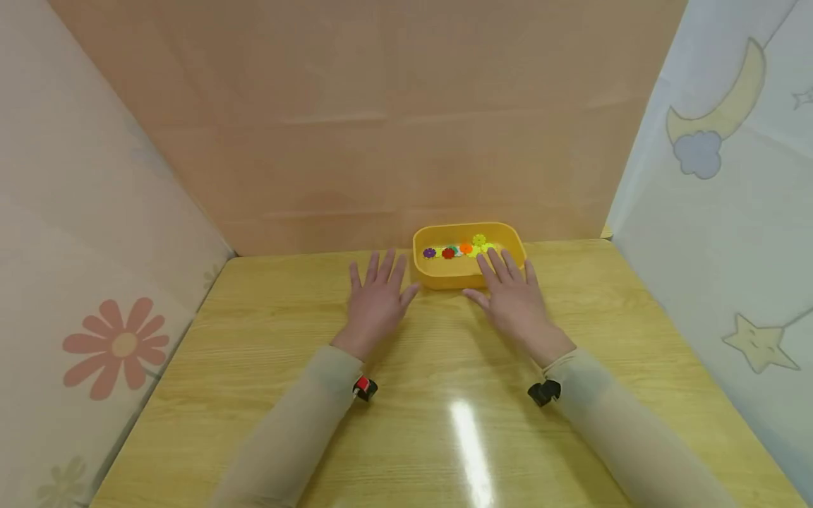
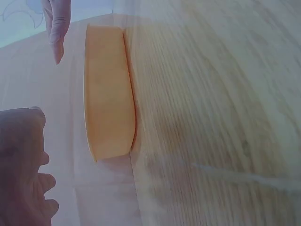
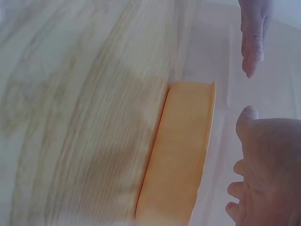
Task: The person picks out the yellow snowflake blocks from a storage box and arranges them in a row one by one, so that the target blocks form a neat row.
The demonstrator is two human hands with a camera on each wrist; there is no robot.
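Hovering with fingers straight and spread, the left hand (image 1: 376, 308) and the right hand (image 1: 517, 307) hold nothing; the wrist views show a gap between each of them and the yellow tray (image 1: 457, 281). The tray sits on the wooden table (image 1: 254, 331), near its far edge and just before the brown backdrop (image 1: 381, 141); in the head view the right fingertips overlap its near right part. It looks like thin moulded plastic, so it should be light, fairly stiff and apt to slide on the glossy tabletop. The rounded short ends seem the best hold, one palm to each, keeping it level because small flower-shaped pieces (image 1: 448, 253) appear to lie loose inside. These look light, firm and flat, probably awkward to scoop from the floor of the tray; a thumb-and-finger pinch on a notched rim should serve.
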